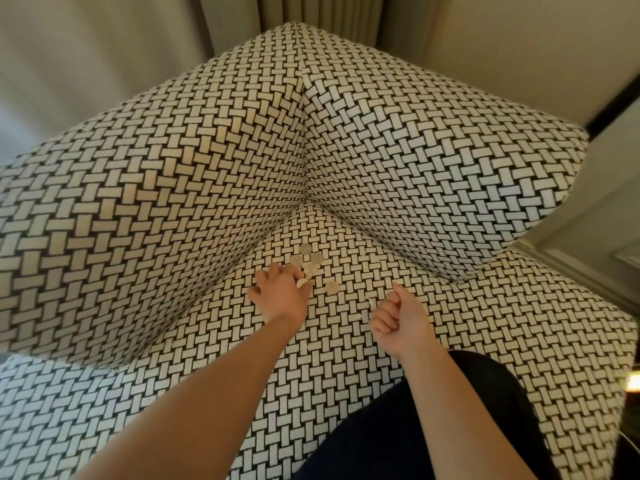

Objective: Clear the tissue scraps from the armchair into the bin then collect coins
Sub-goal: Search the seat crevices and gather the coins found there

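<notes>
while the left hand (pixel 280 294) pinches a coin (pixel 302 283), the right hand (pixel 398 317) is fisted, contents hidden.

Just the one camera here, worn on the person's head, wide-angle, so the edges bend a lot. It faces forward and steeply down into the back corner of the armchair (pixel 346 375) seat, pretty close up. Both forearms run up from the bottom edge, with the left hand (pixel 280 292) and right hand (pixel 398 320) mid-frame. The coins (pixel 311 261) are just above them, and the curtain (pixel 311 12) is squeezed in at the top.
</notes>
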### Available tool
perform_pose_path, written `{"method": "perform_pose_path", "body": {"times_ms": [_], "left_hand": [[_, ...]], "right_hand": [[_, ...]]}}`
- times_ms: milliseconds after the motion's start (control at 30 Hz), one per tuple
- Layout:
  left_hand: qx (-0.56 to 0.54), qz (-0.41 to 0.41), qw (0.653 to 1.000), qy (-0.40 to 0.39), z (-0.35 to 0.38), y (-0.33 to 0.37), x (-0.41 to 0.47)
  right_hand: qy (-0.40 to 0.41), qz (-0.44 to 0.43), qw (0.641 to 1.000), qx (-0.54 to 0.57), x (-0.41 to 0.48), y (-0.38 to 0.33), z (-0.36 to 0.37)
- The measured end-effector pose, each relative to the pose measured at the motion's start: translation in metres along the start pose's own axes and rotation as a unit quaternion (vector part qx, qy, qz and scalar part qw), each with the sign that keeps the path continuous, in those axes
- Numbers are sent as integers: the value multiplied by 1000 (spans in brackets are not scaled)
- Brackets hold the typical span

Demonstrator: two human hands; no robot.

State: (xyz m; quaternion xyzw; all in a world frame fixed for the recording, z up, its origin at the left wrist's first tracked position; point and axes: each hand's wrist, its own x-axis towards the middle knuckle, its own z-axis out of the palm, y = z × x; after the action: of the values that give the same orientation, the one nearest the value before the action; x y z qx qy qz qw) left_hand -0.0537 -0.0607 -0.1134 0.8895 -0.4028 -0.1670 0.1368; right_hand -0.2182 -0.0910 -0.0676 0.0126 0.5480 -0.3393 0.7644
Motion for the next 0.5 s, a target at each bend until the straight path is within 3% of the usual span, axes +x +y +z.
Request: {"method": "perform_pose_path", "body": {"times_ms": [133, 233, 433, 500], "left_hand": [[-28, 5, 1000, 4, -1, -5, -7], [-122, 6, 992, -24, -7, -11, -11], [-348, 88, 926, -118, -31, 13, -42], [-378, 123, 905, -149, -31, 25, -54]], "right_hand": [[-3, 16, 1000, -7, -3, 4, 3], [-27, 21, 999, 9, -5, 5, 5], [-106, 31, 994, -20, -5, 10, 7], [-121, 44, 992, -19, -7, 11, 6]]}}
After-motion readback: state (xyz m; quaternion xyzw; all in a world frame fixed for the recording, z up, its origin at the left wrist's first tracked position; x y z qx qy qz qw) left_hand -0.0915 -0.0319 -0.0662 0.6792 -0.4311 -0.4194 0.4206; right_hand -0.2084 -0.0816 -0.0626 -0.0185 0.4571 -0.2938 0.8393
